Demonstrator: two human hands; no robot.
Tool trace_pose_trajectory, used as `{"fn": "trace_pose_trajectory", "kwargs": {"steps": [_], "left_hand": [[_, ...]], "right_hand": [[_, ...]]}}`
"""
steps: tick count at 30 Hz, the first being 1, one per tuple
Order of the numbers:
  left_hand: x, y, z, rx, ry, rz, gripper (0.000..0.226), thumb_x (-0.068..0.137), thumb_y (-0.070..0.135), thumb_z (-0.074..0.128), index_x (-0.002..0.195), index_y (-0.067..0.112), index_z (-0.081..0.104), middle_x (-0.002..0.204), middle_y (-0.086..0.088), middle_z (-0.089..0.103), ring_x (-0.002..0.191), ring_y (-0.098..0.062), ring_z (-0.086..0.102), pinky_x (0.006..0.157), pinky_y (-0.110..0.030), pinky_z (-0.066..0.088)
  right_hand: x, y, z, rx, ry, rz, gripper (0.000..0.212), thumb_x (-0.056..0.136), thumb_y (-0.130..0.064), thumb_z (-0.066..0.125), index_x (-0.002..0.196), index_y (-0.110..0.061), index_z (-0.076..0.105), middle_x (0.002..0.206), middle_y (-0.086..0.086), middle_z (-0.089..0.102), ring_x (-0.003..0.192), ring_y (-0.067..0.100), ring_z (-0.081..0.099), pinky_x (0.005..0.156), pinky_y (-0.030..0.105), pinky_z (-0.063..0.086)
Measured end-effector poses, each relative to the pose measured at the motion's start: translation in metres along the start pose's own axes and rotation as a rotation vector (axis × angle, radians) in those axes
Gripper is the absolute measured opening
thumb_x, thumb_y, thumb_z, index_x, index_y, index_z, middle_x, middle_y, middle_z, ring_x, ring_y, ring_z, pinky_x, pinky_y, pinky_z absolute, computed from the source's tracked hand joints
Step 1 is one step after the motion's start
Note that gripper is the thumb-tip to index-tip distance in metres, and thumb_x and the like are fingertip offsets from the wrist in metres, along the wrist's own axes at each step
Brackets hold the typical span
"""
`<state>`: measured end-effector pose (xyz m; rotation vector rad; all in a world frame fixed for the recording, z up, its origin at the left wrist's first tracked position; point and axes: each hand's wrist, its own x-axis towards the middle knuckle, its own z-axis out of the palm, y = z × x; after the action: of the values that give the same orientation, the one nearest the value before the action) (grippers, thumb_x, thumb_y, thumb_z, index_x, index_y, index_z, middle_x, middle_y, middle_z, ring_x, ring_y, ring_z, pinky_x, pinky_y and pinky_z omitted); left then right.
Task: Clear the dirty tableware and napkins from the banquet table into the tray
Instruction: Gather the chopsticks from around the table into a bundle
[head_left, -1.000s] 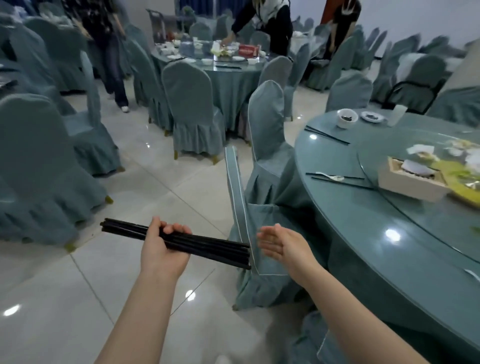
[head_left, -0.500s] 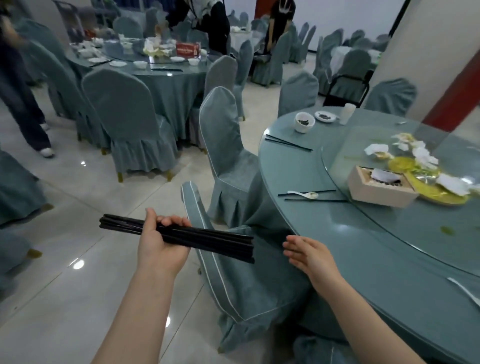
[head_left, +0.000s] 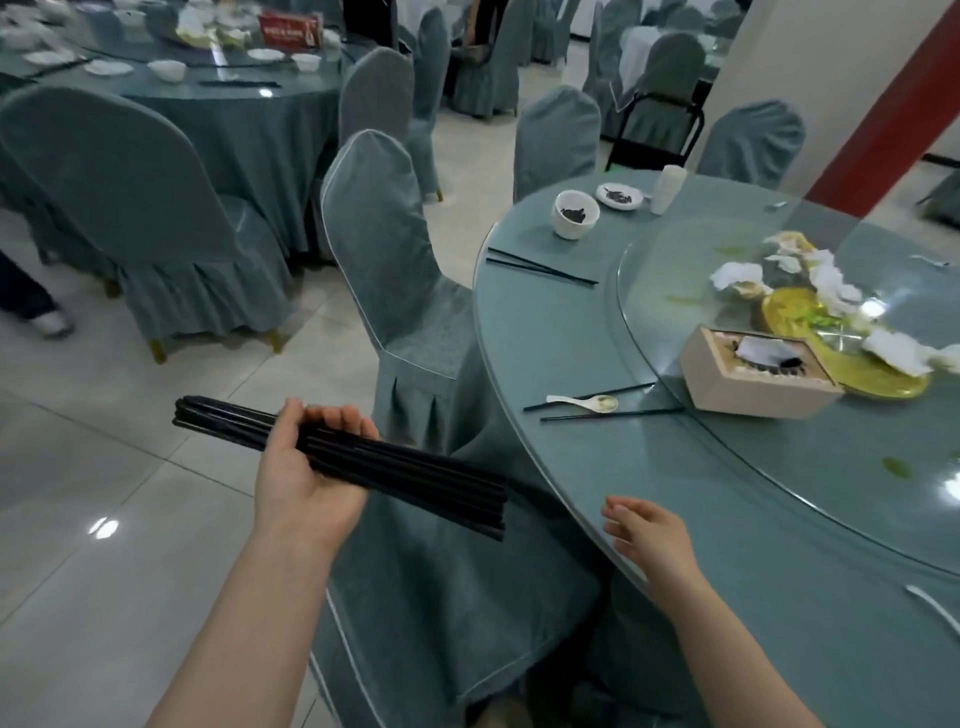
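My left hand (head_left: 306, 467) grips a bundle of black chopsticks (head_left: 363, 457) at lower centre, over a covered chair; my right hand (head_left: 649, 535) hangs loose and empty at the banquet table's (head_left: 727, 519) near edge. Further up the table lie a white spoon (head_left: 584, 401) between two chopsticks, a wooden box (head_left: 753, 371), then a dirty cup (head_left: 574, 213)
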<state>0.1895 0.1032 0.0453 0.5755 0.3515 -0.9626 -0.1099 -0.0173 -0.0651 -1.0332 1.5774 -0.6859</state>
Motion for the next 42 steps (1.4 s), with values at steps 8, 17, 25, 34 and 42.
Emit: {"fn": "trace_pose_trajectory", "kwargs": {"steps": [8,17,25,34,42], "left_hand": [[0.057,-0.058,0.020,0.062,0.161,0.052,0.035,0.093,0.035,0.055,0.062,0.020,0.056,0.060,0.007,0.059,0.066,-0.010,0.063,0.075,-0.030,0.048],[0.084,-0.092,0.035,0.086,0.279,0.125,0.031,0.092,0.032,0.055,0.063,0.020,0.057,0.063,0.006,0.058,0.065,-0.012,0.064,0.074,-0.031,0.048],[0.092,-0.105,0.048,0.102,0.289,0.170,0.029,0.094,0.033,0.052,0.068,0.020,0.053,0.062,0.007,0.057,0.065,-0.010,0.063,0.077,-0.030,0.048],[0.095,-0.111,0.049,0.066,0.294,0.149,0.030,0.092,0.033,0.054,0.066,0.020,0.055,0.062,0.007,0.058,0.063,-0.011,0.065,0.076,-0.030,0.048],[0.084,-0.118,0.047,0.044,0.302,0.129,0.028,0.092,0.031,0.055,0.066,0.020,0.055,0.060,0.007,0.059,0.061,-0.011,0.065,0.077,-0.030,0.048]], "right_hand": [[0.136,-0.031,0.000,-0.373,0.021,-0.139,0.021,0.087,-0.011,0.059,0.106,-0.011,0.068,0.100,0.004,0.069,0.088,0.017,0.061,0.080,0.028,0.046],[0.239,-0.070,0.019,-0.754,0.002,-0.202,0.021,0.087,-0.028,0.059,0.099,-0.013,0.069,0.103,0.010,0.071,0.101,0.032,0.061,0.075,0.030,0.041],[0.277,-0.096,0.023,-0.782,-0.095,-0.372,0.048,0.088,-0.049,0.059,0.115,-0.010,0.068,0.112,0.011,0.068,0.108,0.030,0.060,0.085,0.033,0.044],[0.271,-0.062,-0.032,-1.208,-0.298,-0.603,0.052,0.086,-0.027,0.066,0.134,-0.011,0.054,0.137,0.004,0.048,0.124,0.029,0.042,0.107,0.034,0.034],[0.254,-0.061,-0.038,-1.256,-0.366,-0.632,0.015,0.086,-0.033,0.066,0.095,-0.023,0.062,0.096,-0.006,0.058,0.099,0.017,0.049,0.077,0.029,0.041]]}}
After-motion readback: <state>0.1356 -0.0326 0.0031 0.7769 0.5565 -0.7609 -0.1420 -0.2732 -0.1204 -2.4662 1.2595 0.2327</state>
